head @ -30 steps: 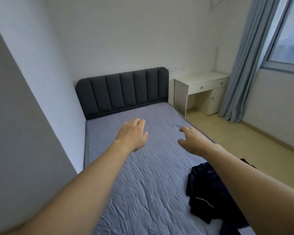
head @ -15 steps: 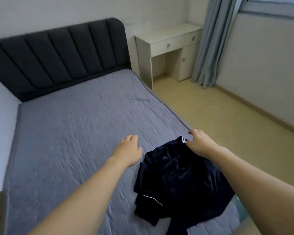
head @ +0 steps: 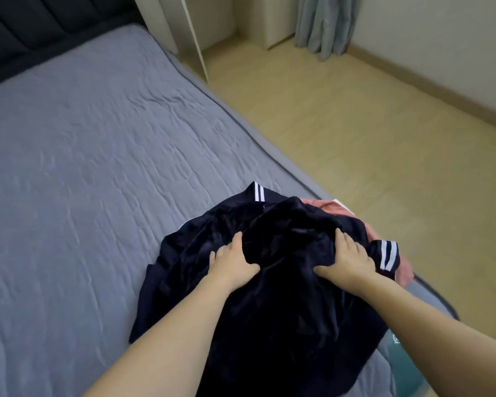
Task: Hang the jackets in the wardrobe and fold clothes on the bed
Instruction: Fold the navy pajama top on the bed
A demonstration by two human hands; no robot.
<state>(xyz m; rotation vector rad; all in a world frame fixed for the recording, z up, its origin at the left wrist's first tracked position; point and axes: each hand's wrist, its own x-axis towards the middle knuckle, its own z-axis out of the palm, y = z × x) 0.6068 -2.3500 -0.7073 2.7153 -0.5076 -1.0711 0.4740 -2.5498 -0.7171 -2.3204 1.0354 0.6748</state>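
A crumpled dark navy velvety jacket with white-striped ribbed cuffs [head: 272,282] is lying in a heap on the near right part of the bed, close to its right edge. Both of the person's bare arms are reaching forward onto it. The left hand [head: 232,264] is resting on the upper left of the heap, fingers spread and curling into the fabric with the thumb pressing in toward the middle, so it is grasping a fold of the cloth. The right hand [head: 346,262] is doing the same on the upper right, its thumb and fingers bunching the fabric between them. One striped cuff [head: 259,191] is sticking out at the far end of the heap; the other [head: 387,255] is lying just beside the right hand. A salmon-pink garment [head: 395,253] is showing from under the jacket's right side (most of it is hidden), reaching toward the mattress edge. A pale green item with a small print [head: 395,343] is peeking out at the near right corner; what it is cannot be told. The bed is wearing a wrinkled grey-blue quilted cover [head: 83,167], with a dark padded headboard [head: 40,27] at the far left. Beyond the bed, a white desk [head: 189,30] is standing on a light wood-look floor [head: 355,133], and a pale blue-grey curtain [head: 324,24] is hanging near the far wall.
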